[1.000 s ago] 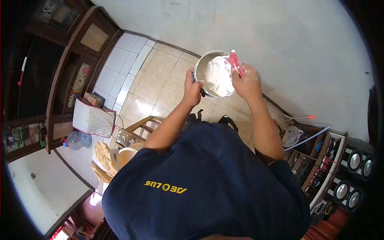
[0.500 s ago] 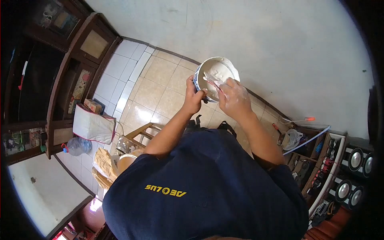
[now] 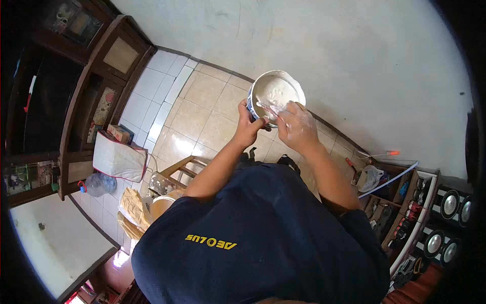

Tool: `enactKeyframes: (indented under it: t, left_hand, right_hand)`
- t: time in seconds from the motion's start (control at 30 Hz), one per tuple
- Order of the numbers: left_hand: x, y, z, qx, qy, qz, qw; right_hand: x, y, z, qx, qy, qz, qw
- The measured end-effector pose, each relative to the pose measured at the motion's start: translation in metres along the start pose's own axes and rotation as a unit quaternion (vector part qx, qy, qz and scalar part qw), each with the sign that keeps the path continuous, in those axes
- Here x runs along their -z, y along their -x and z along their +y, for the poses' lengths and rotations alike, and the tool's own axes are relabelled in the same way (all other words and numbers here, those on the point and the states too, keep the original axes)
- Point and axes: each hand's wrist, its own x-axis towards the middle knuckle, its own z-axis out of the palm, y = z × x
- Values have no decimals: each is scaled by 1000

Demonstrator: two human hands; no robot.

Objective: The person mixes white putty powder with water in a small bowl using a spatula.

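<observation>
My left hand (image 3: 247, 125) is wrapped round the near left side of a white bowl (image 3: 250, 97) with blue patterning outside, thumb near the rim. Thick white paste (image 3: 278, 91) lies inside the bowl. Closed over the near right rim, my right hand (image 3: 298, 127) grips a thin, paste-coated tool (image 3: 265, 104) with a reddish part. The tool's tip reaches into the paste; its exact kind is hidden by the fingers and the white coating. White smears cover the right fingers and the back of that hand.
A pale wall (image 3: 364, 66) rises just beyond the bowl. On the left are a dark wooden cabinet (image 3: 86, 96), a water bottle (image 3: 98, 185), a wooden stool (image 3: 185, 167) and crumpled brown paper (image 3: 132, 213). A shelf (image 3: 390, 202) with speakers (image 3: 449, 202) beside it stands right.
The tool has sunk lower and flatter toward the near side of the bowl, under my right hand. The bowl has shifted slightly right, and my left thumb lies further across its near edge.
</observation>
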Motion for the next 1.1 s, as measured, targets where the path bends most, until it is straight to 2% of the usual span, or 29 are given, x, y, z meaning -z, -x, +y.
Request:
enactKeyframes:
  t: [0.03,0.1,0.13,0.2,0.23,0.3,0.33,0.4,0.5,0.6,0.63,0.7,0.83,0.9,0.93,0.97,1.03,1.07,1.1]
  left_hand:
    - [4,0,-3,7,8,-6,1000]
    - [7,-1,-6,16,17,-15,1000]
    - [6,0,-5,15,23,-20,999]
    - [3,1,-2,11,30,-24,999]
    - [0,2,0,8,29,-17,999]
    - [-6,3,4,6,29,-11,999]
    - [-9,3,6,21,55,-8,998]
    - [-10,2,6,37,82,-4,996]
    - [-3,1,4,63,63,17,996]
    - [-1,3,3,74,62,20,995]
    - [-3,4,6,69,66,19,995]
    - [-5,4,8,63,70,17,995]
    - [-7,4,9,66,83,21,994]
    - [-4,3,7,77,91,26,993]
    - [1,3,4,91,97,39,990]
    - [5,3,2,105,103,52,988]
    - [5,5,5,124,105,69,984]
    - [6,6,6,127,109,65,984]
    - [7,7,8,131,113,60,983]
  right_hand:
    - [3,-2,1,0,0,0,1000]
    - [9,-5,6,-68,-77,5,995]
    - [13,-8,8,-70,-76,5,995]
    - [18,-18,13,-149,-17,12,989]
    - [14,-19,15,-148,-17,12,989]
    - [1,-20,15,-65,50,104,991]
    - [-3,-18,10,-66,50,104,991]
    - [-9,-11,-5,-12,86,15,996]
    - [-3,-9,-7,-23,9,-36,999]
    - [2,-14,6,-68,-52,1,996]
    - [2,-19,7,-68,-53,0,996]
    - [3,-28,8,-60,31,45,997]
    - [-8,-29,8,-55,76,36,995]
    - [-9,-23,4,11,68,-67,995]
    - [-8,-22,7,32,37,-86,995]
    - [-7,-20,13,33,37,-87,995]
    - [-4,-21,22,-21,-91,-82,992]
    - [-3,-22,23,-21,-91,-82,992]
    - [2,-28,19,-30,-65,-37,997]
